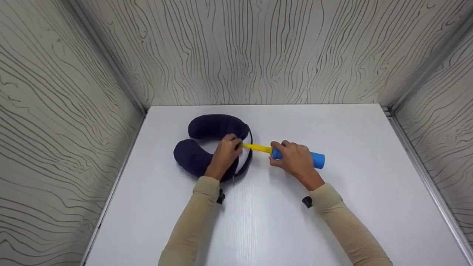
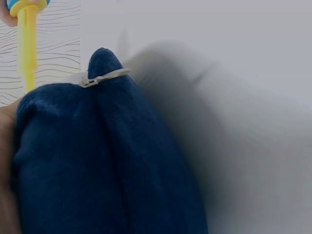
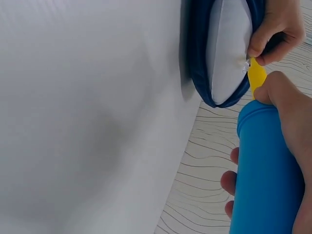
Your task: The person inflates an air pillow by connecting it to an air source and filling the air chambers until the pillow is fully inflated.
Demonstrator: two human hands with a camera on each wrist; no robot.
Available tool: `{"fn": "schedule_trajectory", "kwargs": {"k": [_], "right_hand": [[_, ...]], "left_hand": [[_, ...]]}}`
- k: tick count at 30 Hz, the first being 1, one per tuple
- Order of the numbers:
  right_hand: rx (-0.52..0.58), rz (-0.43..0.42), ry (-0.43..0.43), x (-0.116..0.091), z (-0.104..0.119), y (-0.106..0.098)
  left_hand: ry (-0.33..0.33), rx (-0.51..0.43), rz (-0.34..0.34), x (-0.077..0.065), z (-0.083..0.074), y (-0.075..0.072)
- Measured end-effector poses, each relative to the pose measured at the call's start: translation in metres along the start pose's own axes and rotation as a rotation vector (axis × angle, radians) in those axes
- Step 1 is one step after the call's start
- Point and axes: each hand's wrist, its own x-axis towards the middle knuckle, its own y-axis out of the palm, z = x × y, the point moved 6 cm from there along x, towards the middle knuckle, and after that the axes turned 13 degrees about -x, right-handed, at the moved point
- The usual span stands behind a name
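A navy U-shaped neck pillow (image 1: 218, 123) lies on the table, its cover unzipped along the right side. White inner lining (image 3: 228, 48) bulges out of that opening in the right wrist view. My left hand (image 1: 226, 153) reaches over the pillow and pinches a small clear valve (image 3: 245, 67) at the lining, right at the tip of a yellow nozzle (image 1: 260, 148). The nozzle belongs to a blue hand pump (image 1: 318, 160), whose barrel my right hand (image 1: 293, 159) grips near the nozzle end. Pump and nozzle point left toward the pillow.
The white table (image 1: 269, 225) has wood-grain panels (image 1: 236, 51) at its back and both sides. A cream zipper pull (image 2: 105, 78) hangs at the cover's edge in the left wrist view. Black wrist devices (image 1: 307, 201) sit at both sleeve cuffs.
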Motion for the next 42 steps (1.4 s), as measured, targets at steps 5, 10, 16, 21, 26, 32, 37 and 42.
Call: {"fn": "schedule_trajectory", "kwargs": {"k": [5,10,16,21,26,32,37,42], "right_hand": [[0.052,-0.045,0.090,0.005,-0.029,-0.022],[0.058,-0.060,0.124,0.006,-0.050,-0.032],[0.083,-0.037,0.167,-0.002,-0.062,-0.027],[0.109,-0.038,0.183,-0.007,-0.070,-0.024],[0.125,0.015,0.224,-0.012,-0.079,-0.018],[0.136,0.090,0.262,-0.016,-0.087,-0.012],[0.155,0.115,0.277,-0.018,-0.092,-0.010],[0.187,0.155,0.294,-0.018,-0.098,-0.009]], "left_hand": [[-0.027,-0.020,-0.047,0.000,0.007,-0.013],[-0.048,-0.052,-0.064,0.003,0.010,-0.017],[-0.044,-0.060,-0.064,0.003,0.009,-0.016],[-0.061,-0.070,-0.073,0.001,0.008,-0.015],[-0.068,-0.091,-0.071,0.000,0.005,-0.012],[-0.058,-0.104,-0.073,-0.002,0.001,-0.009],[-0.032,-0.098,-0.093,-0.004,0.002,-0.008],[-0.025,-0.103,-0.099,-0.004,0.003,-0.009]]}}
